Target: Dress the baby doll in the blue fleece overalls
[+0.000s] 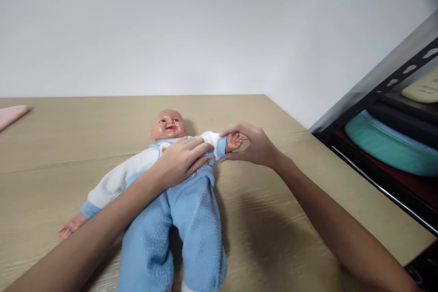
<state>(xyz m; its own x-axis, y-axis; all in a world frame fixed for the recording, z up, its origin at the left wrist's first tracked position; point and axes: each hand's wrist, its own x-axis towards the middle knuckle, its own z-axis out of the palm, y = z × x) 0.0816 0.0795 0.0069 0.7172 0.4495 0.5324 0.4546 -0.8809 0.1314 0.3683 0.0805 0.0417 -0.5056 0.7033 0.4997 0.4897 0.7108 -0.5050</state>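
Note:
A bald plastic baby doll (167, 125) lies face up on the wooden table, dressed in a white top with light blue cuffs and fuzzy blue overalls (196, 219). Across its chest lies my left hand (185, 157), fingers bent together with the thumb close below them, gripping the clothing near the armhole. My right hand (255, 143) has the blue sleeve cuff (221, 147) between its fingers and thumb, and the doll's small hand (233, 142) pokes out of it. The doll's other arm (109, 187) stretches to the lower left, partly behind my left forearm.
The wooden table (85, 123) meets a white wall (153, 32) at the back. A folded pink cloth (13, 115) lies at the far left. On the right stands a black metal shelf (386, 80) with a teal rounded item (393, 146) and a yellowish item (422, 89).

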